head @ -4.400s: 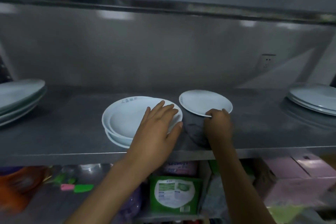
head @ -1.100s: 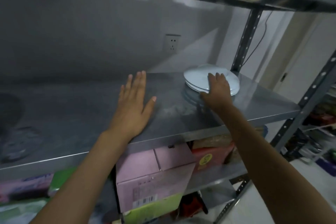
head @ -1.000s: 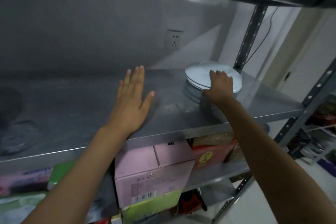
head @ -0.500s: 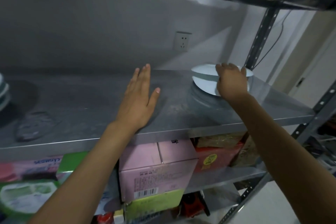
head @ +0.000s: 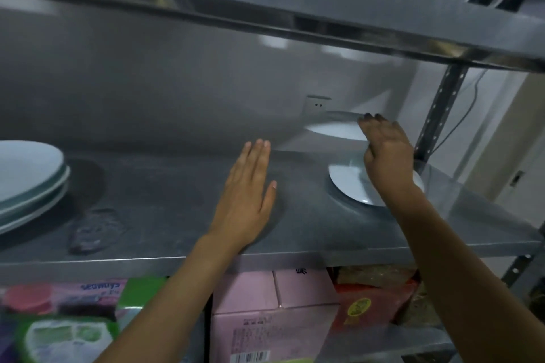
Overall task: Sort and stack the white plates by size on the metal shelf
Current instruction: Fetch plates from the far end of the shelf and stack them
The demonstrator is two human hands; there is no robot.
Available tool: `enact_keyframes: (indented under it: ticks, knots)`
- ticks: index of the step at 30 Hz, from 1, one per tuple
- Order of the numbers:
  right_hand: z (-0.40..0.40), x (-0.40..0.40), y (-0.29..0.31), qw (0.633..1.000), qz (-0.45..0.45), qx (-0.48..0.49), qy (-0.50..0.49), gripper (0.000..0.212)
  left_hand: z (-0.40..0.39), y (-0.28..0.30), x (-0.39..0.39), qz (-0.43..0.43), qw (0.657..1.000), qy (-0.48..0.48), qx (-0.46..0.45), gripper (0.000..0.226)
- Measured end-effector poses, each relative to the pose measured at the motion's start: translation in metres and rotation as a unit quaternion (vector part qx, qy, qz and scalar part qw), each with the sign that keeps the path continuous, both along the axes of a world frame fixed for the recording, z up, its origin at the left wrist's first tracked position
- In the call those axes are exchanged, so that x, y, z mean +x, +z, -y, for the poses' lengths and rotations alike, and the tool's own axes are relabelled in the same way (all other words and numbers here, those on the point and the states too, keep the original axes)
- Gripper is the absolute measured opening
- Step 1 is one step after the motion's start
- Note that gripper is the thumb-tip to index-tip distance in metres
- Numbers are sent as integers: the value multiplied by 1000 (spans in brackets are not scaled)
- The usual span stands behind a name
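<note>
Half a second back the right hand [head: 383,153] was pressed on the small white plate; now it has lifted a blurred plate [head: 336,130] clear of the one left on the metal shelf [head: 165,200], fingers seemingly hooked over its rim. Its likely stack, the larger plates [head: 29,177], lies far left. Nearer those, the left hand [head: 247,200] rests flat, open and empty.

The plates are plain white with no pattern — the lifted plate [head: 336,130], the plate [head: 349,186] lying below it and the stack [head: 29,180] at far left, whose lower rims look faintly blue-green. The metal shelf [head: 177,215] is dull grey steel with smudged, mottled patches. Beneath it sit pink boxes [head: 274,318] — one bearing a black barcode — a red package [head: 374,303] with a yellow round label, and a green-and-white pack [head: 65,339].
</note>
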State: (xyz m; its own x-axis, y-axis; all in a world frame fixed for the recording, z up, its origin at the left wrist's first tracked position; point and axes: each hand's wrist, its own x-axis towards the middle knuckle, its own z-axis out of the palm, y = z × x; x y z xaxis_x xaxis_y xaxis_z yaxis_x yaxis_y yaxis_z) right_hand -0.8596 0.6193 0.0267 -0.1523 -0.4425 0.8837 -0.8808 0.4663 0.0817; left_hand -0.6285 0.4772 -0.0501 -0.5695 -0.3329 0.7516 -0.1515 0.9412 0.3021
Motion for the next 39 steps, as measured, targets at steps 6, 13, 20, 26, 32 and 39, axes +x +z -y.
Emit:
enact_keyframes:
  ticks: [6,13,20,26,32,39]
  knots:
    - [33,80,5,984,124,-77,103,48,-4,0,10,43,998,15,-44,70]
    - [69,139,4,805,507,-229,206,18,-6,-12,42,22,999,46,-8,62]
    - [104,198,0,571,706,-248,339,24,24,18,103,-124,989,77,-17,28]
    - [148,269,3,651,630,-201,373,14,58,51,181,-182,973,126,-62,16]
    - [196,349,2,818,472,-33,328,52,107,73,281,-208,953,201,-90,14]
    - [269,454,3,902,242,134,332,66,173,81,413,-181,931,303,-95,16]
